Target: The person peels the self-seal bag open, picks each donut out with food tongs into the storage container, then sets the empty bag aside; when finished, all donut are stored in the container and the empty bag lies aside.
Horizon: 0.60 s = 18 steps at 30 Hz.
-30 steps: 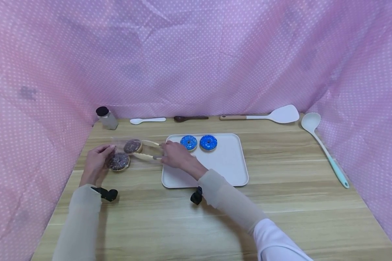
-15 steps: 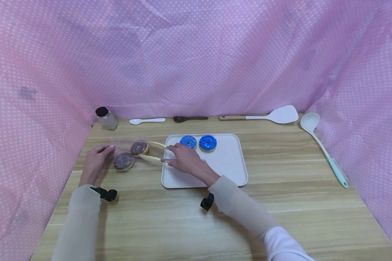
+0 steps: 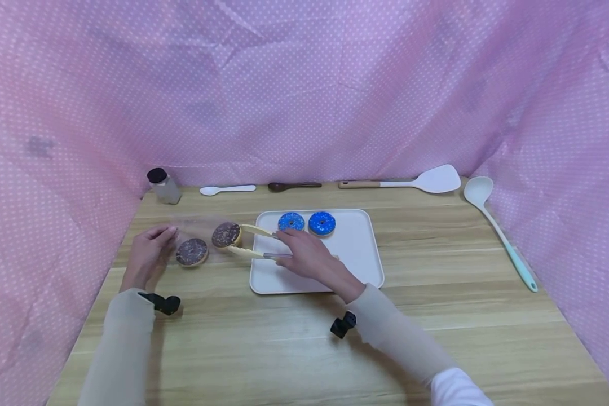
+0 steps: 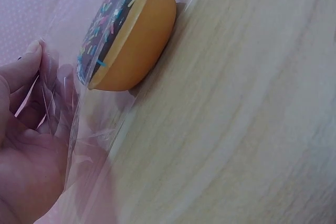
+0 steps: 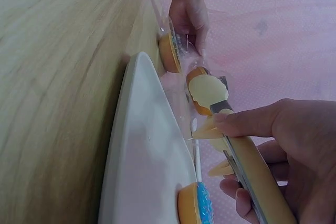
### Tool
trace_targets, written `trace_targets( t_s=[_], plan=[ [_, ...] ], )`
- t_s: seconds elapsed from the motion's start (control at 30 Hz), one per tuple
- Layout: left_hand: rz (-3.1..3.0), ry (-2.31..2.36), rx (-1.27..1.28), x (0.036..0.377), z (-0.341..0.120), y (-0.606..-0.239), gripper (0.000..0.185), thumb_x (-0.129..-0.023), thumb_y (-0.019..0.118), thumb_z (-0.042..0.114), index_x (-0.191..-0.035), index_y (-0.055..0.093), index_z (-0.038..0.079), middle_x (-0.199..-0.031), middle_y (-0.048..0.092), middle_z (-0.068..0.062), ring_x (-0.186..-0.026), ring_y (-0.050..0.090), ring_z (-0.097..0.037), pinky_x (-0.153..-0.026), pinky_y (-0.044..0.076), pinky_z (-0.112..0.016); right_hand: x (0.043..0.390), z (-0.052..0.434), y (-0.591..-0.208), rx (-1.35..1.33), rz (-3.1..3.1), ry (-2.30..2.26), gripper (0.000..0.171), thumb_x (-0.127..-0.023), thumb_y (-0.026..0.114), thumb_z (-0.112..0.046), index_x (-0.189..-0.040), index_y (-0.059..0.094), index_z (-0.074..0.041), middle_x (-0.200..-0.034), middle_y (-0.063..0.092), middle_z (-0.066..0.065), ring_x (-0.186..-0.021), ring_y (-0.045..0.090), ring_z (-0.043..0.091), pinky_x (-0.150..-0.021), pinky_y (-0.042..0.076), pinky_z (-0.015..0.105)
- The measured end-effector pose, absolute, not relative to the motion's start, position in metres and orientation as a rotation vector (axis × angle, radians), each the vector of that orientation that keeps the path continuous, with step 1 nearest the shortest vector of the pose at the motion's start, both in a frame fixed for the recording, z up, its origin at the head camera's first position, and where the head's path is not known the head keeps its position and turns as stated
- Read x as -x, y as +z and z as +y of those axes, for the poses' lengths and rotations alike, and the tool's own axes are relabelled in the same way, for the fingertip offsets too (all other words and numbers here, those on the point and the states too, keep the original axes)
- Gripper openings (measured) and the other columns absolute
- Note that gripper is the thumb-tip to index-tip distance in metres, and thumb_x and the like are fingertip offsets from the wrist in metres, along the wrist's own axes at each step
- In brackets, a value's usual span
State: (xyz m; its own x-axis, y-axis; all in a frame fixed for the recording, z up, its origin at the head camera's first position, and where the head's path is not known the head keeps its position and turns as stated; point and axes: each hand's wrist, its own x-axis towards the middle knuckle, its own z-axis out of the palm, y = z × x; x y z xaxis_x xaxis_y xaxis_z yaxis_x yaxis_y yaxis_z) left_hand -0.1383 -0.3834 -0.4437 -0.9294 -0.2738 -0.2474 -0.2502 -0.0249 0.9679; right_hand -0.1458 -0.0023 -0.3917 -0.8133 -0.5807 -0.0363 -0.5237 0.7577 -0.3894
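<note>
My left hand (image 3: pixel 148 252) pinches the edge of a clear plastic bag (image 4: pixel 97 116) at the table's left. A chocolate donut with sprinkles (image 3: pixel 192 252) lies inside the bag, close to my fingers. My right hand (image 3: pixel 312 258) grips a pair of tongs (image 5: pixel 257 174) with cream-coloured tips. Between those tips sits a second chocolate donut (image 3: pixel 226 234), just left of the white tray (image 3: pixel 357 265). The bag's clear film makes it hard to tell whether this donut is still partly inside. Two blue donuts, one lighter (image 3: pixel 291 220) and one darker (image 3: pixel 322 223), sit on the tray.
Along the back edge stand a black-lidded jar (image 3: pixel 164 187), a white spoon (image 3: pixel 228 190), a dark brown spoon (image 3: pixel 294 186) and a white spatula (image 3: pixel 436 179). A ladle with a mint handle (image 3: pixel 510 248) lies at the right. Pink dotted cloth (image 3: pixel 304 84) surrounds the table.
My right hand has moved right with the tongs, drawing one chocolate donut toward the tray. The other chocolate donut shifted slightly right, then stayed. My left hand keeps its place on the bag.
</note>
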Motion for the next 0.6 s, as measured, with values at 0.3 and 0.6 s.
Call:
trace_targets(
  t_s=[0.3,0.6],
  plan=[
    [-2.108,-2.243,-0.604,0.137,-0.384,-0.443,0.019,-0.085,0.073,0.028,-0.099,0.068,0.016,-0.086,0.067,0.007,-0.074,0.062,-0.003,-0.065,0.053,-0.017,0.135,0.031,-0.393,0.902,2.817,-0.641,0.059,-0.085,0.073,-0.035,-0.137,0.051,-0.021,-0.129,0.059,0.002,-0.106,0.059,0.017,-0.084,0.052,0.037],
    [-2.22,-2.141,-0.634,0.135,-0.387,-0.441,0.027,-0.087,0.069,0.033,-0.108,0.066,0.016,-0.096,0.064,0.01,-0.086,0.06,-0.002,-0.073,0.052,-0.015,0.124,0.072,-0.395,0.896,2.848,-0.668,0.059,-0.084,0.074,-0.033,-0.136,0.052,-0.015,-0.139,0.054,0.008,-0.122,0.055,0.024,-0.098,0.047,0.044]
  ],
)
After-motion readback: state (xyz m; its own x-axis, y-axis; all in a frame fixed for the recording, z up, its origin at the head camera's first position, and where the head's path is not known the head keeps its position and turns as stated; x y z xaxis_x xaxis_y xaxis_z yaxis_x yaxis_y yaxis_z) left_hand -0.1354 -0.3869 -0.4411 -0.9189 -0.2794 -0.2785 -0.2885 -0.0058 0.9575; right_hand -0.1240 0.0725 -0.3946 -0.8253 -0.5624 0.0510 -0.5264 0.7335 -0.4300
